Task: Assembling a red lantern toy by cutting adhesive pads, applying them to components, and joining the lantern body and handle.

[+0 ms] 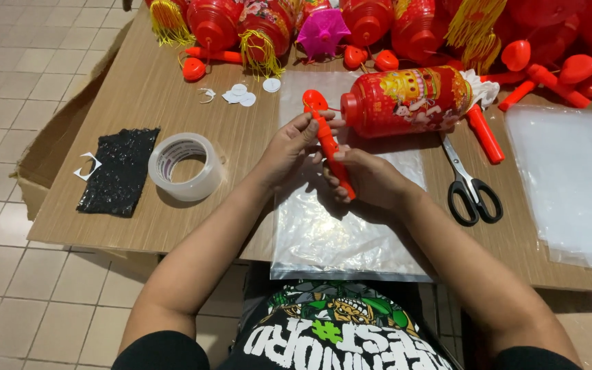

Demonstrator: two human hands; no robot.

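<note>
On the wooden bench (138, 89), the left hand (289, 147) and right hand (368, 179) both grip an orange stick (329, 147) beside a red lantern (405, 101).

Wooden table (138, 89) bears tape roll (188, 166), scissors (471, 185), clear plastic bag (337, 233), red lanterns (405, 101).

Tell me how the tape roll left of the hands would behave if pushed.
The tape roll lies flat on its side on the table, so it would probably slide, not roll. Its hollow core suggests it is light. It looks stiff, unlikely to deform.
</note>
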